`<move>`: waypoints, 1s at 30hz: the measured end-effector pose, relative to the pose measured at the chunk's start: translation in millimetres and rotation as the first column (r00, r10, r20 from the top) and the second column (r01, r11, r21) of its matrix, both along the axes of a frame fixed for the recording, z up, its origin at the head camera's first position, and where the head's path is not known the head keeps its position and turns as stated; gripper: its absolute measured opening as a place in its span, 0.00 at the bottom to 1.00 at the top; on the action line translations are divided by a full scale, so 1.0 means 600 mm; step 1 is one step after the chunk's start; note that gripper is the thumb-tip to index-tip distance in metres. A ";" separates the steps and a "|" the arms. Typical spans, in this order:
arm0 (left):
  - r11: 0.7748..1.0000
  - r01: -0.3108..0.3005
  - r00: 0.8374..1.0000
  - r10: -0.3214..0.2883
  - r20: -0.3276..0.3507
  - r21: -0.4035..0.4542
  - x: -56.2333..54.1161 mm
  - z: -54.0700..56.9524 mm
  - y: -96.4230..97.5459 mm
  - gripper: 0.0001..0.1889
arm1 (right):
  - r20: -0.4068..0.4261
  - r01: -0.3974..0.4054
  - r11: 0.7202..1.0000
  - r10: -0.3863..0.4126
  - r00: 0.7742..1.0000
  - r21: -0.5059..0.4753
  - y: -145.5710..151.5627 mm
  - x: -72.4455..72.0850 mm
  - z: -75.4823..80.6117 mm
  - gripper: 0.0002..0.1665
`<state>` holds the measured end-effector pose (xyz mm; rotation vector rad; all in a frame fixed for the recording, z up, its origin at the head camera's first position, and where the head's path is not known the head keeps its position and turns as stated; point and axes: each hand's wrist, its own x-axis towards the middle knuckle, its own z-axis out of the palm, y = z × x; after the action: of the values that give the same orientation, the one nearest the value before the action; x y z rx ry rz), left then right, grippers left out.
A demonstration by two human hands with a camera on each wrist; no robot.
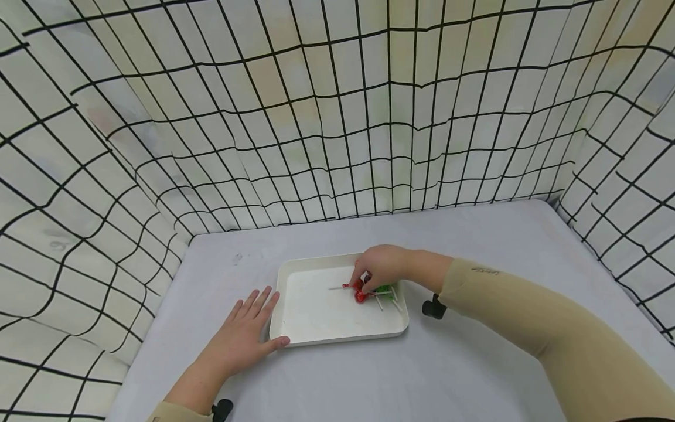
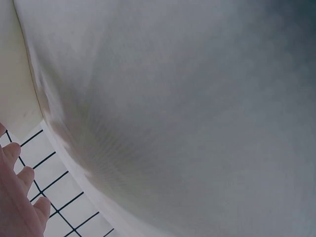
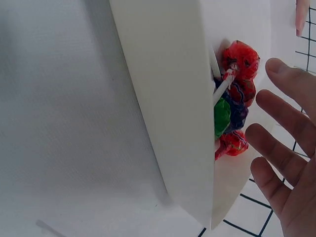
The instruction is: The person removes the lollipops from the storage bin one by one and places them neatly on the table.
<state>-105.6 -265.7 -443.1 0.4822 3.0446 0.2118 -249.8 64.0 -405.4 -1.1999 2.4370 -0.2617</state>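
Observation:
A white tray [image 1: 316,310] holds a cluster of wrapped lollipops towards its right side. A red lollipop [image 1: 361,296] and a green lollipop [image 1: 384,289] show by my right hand [image 1: 387,266], which reaches down over them from the far side. In the right wrist view, its fingers [image 3: 276,148] are spread and slightly bent beside the red lollipop [image 3: 242,57], a dark blue lollipop [image 3: 238,118] and others, with nothing visibly gripped. My left hand [image 1: 242,337] lies spread at the tray's left edge, its thumb touching the near left corner.
A pale cloth covers the table [image 1: 327,381] under the tray. White walls with a black grid [image 1: 343,123] enclose the back and sides. A black wrist device [image 1: 434,306] hangs below the right sleeve.

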 end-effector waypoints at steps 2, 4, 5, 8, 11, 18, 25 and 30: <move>1.000 -0.003 1.000 0.003 0.009 -0.008 0.000 0.001 0.001 0.54 | -0.018 -0.020 1.000 0.020 1.000 0.014 -0.003 0.002 -0.002 0.14; 1.000 -0.004 1.000 0.004 0.016 -0.011 0.000 0.001 0.002 0.53 | -0.032 -0.034 0.999 0.035 0.999 0.020 -0.005 0.004 -0.003 0.13; 1.000 -0.002 1.000 0.002 0.013 -0.006 0.000 0.001 0.002 0.53 | -0.032 -0.040 0.999 0.040 0.999 0.017 -0.006 0.005 -0.003 0.13; 1.000 0.000 1.000 0.000 0.001 -0.002 0.000 -0.001 0.002 0.53 | -0.038 -0.057 0.998 0.058 0.998 0.015 -0.007 0.009 -0.002 0.13; 1.000 -0.001 1.000 0.001 -0.010 -0.001 0.000 -0.002 0.002 0.53 | -0.037 -0.071 0.997 0.072 0.997 0.011 -0.008 0.012 0.000 0.13; 1.000 -0.013 1.000 0.013 0.015 -0.014 -0.001 0.003 0.003 0.53 | -0.050 -0.076 0.997 0.077 0.996 0.030 -0.011 0.014 -0.004 0.14; 1.000 -0.011 1.000 0.011 0.024 -0.015 0.000 0.005 0.004 0.53 | -0.074 -0.082 0.995 0.087 0.993 0.060 -0.014 0.015 -0.012 0.14; 1.000 -0.013 1.000 0.013 0.022 -0.011 0.000 0.004 0.003 0.53 | -0.070 -0.069 0.995 0.074 0.995 0.076 -0.017 0.015 -0.014 0.14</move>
<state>-105.7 -263.6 -440.7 0.4568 3.0268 0.1994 -240.8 54.1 -413.8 -1.2827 2.4367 -0.1084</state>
